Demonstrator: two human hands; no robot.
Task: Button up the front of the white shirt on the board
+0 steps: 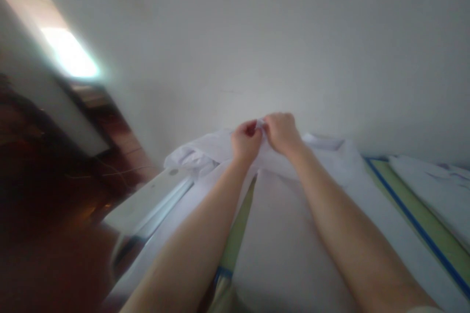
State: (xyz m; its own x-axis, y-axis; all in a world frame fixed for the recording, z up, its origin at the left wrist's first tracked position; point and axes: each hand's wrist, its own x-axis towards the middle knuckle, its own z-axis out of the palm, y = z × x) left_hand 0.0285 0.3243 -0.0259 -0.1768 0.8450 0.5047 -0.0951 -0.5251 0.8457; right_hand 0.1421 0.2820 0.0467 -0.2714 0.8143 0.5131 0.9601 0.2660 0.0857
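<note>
- White garment [282, 234], near part: spread below the left hand [245, 141] and right hand [282, 132], running from them back toward the wearer.
- Left forearm [198, 225] and right forearm [341, 220]: bare, reaching forward above the cloth, converging at the hands.
- Green surface [240, 227]: under the garment; a narrow wedge shows in a gap of the cloth below the left hand. Another strip, with a blue edging line [411, 217], lies to the right of the right hand.
- White flat-topped object [150, 200]: left of and lower than the left hand, beside the garment's edge; identity unclear.
- Second white cloth [436, 190]: well to the right of the right hand, on the green.
- Both hands: close together, fingertips pinching a small bit of the garment between them, raised above the rest.
- Collar-like fold [325, 143]: just right of the right hand.
- Thin cord [113, 173]: far left of the left hand, blurred.
- Pale wall [330, 34]: behind both hands.
- Bright patch [69, 54]: beyond, upper left of the left hand; details lost to blur.
</note>
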